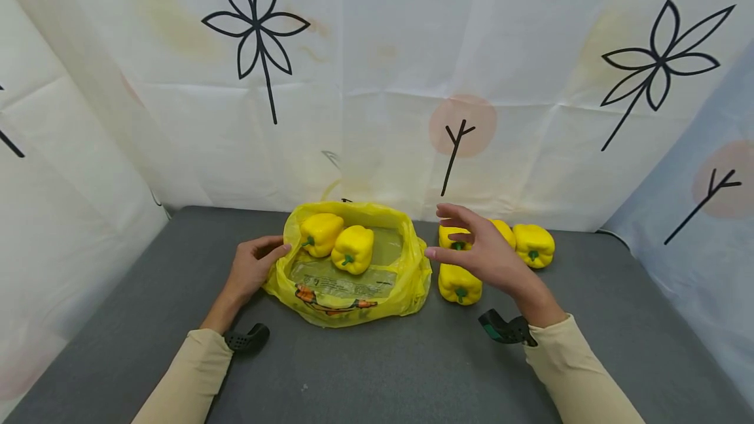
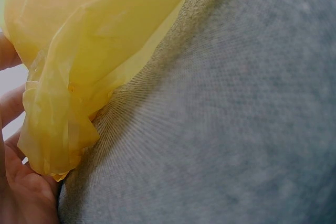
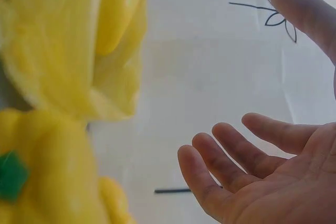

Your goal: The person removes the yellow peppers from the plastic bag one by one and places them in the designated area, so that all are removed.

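A yellow plastic bag (image 1: 353, 316) lies mouth-up on the grey table, its rim spread wide. Two yellow bell peppers, one at the back left (image 1: 321, 234) and one nearer the middle (image 1: 353, 248), are inside it. My left hand (image 1: 250, 270) holds the bag's left rim between thumb and fingers; in the left wrist view the yellow film (image 2: 68, 103) hides part of those fingers. To the right of the bag, my right hand (image 1: 485, 254) hovers with spread fingers and nothing in its grasp. Beneath and behind it sit more bell peppers, the nearest (image 1: 459, 285) beside the bag.
Another pepper (image 1: 533, 245) stands at the far right of the group, partly lined up with others behind the right hand. The grey tabletop (image 1: 377, 378) ends at the back against a white cloth (image 1: 377, 136) printed with flowers. Each wrist carries a dark band.
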{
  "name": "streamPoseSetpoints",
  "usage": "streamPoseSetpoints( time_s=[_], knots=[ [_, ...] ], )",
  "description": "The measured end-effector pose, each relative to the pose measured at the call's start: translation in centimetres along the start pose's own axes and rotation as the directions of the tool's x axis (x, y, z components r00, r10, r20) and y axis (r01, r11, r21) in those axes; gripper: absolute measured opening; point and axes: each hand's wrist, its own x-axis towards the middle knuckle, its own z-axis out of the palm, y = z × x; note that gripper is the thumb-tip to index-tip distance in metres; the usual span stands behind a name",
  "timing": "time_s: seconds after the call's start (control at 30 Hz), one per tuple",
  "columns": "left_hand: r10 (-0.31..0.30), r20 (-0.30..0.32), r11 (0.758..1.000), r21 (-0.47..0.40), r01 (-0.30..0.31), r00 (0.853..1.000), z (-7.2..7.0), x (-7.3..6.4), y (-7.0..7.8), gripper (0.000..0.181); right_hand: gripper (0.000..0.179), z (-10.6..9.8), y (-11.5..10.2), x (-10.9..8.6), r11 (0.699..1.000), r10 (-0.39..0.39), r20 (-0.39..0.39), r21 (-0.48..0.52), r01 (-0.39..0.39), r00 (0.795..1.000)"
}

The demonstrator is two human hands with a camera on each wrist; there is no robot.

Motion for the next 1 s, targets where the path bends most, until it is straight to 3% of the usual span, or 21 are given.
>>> streamPoseSetpoints(
  time_s=[0.33, 0.67, 1.0],
  knots=[
    [0.007, -0.002, 1.0, -0.007, -0.007, 1.0, -0.2, -0.1, -0.1, 0.035, 0.073, 1.2, -2.4, 2.7, 0.989, -0.099, 0.01, 0.116, 0.097, 0.995],
    [0.01, -0.001, 1.0, -0.005, -0.01, 1.0, -0.2, -0.1, 0.1, 0.036, 0.071, 2.5, -3.8, 5.2, 0.968, -0.1, -0.008, 0.23, 0.099, 0.995],
    [0.02, -0.004, 0.999, -0.031, -0.02, 1.0, 0.0, 0.0, -0.3, 0.034, 0.071, 4.0, -3.6, 7.0, 0.941, -0.102, -0.014, 0.322, 0.101, 0.995]
  ],
)
